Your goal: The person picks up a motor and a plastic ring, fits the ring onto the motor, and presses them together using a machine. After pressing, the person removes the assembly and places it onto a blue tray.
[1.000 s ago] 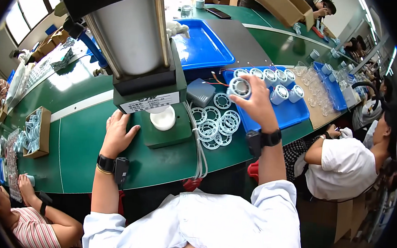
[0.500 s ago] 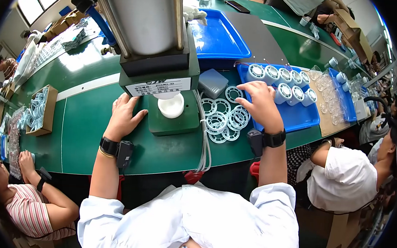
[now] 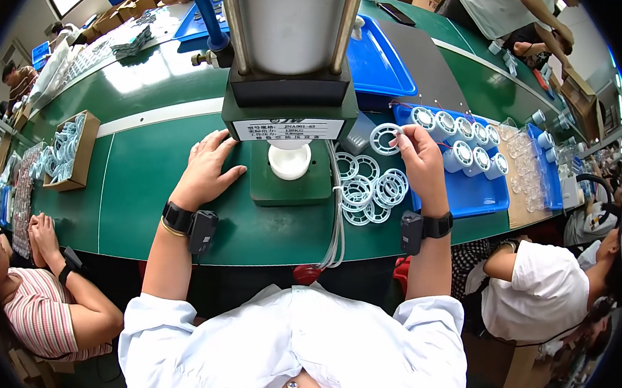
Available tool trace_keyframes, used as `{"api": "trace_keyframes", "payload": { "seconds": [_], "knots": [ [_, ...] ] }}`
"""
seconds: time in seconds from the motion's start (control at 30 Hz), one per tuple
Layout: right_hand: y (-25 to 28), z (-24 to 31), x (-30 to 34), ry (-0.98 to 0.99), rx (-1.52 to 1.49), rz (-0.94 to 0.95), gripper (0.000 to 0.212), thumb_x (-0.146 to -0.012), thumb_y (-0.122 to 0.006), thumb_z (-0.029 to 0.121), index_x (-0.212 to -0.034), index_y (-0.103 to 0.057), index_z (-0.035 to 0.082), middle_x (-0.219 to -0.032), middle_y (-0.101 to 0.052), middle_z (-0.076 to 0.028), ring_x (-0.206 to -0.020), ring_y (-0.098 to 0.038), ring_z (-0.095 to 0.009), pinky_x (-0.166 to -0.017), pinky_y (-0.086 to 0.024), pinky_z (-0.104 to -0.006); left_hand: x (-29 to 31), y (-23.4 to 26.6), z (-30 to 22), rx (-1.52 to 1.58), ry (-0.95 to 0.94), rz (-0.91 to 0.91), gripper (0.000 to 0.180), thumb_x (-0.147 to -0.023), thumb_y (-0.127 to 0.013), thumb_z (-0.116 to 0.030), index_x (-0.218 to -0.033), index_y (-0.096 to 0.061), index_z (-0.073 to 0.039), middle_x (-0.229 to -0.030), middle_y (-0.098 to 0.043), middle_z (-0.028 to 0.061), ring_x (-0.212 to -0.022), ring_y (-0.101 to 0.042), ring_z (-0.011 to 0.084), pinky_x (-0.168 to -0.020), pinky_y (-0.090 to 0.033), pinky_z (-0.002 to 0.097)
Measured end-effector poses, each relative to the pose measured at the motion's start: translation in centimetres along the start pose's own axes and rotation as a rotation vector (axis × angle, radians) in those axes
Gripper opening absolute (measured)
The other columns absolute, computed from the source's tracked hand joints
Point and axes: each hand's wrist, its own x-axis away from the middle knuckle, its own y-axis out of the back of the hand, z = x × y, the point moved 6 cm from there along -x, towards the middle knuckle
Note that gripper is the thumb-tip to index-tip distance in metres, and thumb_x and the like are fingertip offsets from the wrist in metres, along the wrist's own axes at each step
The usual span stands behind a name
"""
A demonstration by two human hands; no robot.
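Between the thumb and fingers of my right hand (image 3: 420, 158) is a pale blue plastic ring (image 3: 384, 138), raised at its right edge. Several more of these spoked rings (image 3: 358, 192) lie in a loose pile on the green table just below it. My left hand (image 3: 208, 167) rests with fingers spread on the table, left of the press (image 3: 292, 106). Under the press head, a round white cup-shaped fixture (image 3: 289, 161) sits on the green base (image 3: 289, 192). Neither hand touches the fixture.
On the right, a blue tray (image 3: 469, 198) holds several white cylinders with ring tops. Clear plastic parts (image 3: 533, 170) lie beyond it. A cardboard box (image 3: 74, 170) of pale blue parts stands left. Grey cables (image 3: 336, 232) run beside the press base. Co-workers sit on both sides.
My right hand has closed on a ring and lifted it from beside the pile. The left hand stays spread on the table. The whole view has shifted slightly.
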Motion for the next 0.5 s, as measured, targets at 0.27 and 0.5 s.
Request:
{"api": "trace_keyframes", "payload": {
  "seconds": [0.27, 0.5],
  "knots": [
    [-2.0, 1.6, 1.4, -0.096, -0.444, 0.109, 0.017, -0.100, -0.053, 0.010, -0.112, -0.063, 0.004, -0.088, -0.063, 0.002, -0.072, -0.050, -0.001, -0.062, -0.040, -0.0174, -0.4, 0.0, -0.1, 0.073, 0.078, 0.087, 0.060, -0.088, -0.069, -0.034, -0.136, -0.051, -0.004, -0.148, -0.042, 0.0197, -0.140, -0.036, 0.0358, -0.115, -0.027, 0.0469],
    [-2.5, 0.2, 1.4, -0.044, -0.537, 0.125, 0.020, -0.100, -0.051, 0.006, -0.116, -0.062, 0.003, -0.093, -0.062, 0.002, -0.074, -0.053, -0.004, -0.069, -0.043, -0.0164, -0.1, -0.2, 0.3, 0.043, 0.096, 0.127, 0.060, -0.088, -0.068, -0.035, -0.138, -0.050, -0.007, -0.149, -0.042, 0.0186, -0.141, -0.035, 0.0359, -0.116, -0.025, 0.0475]
  ]
}}
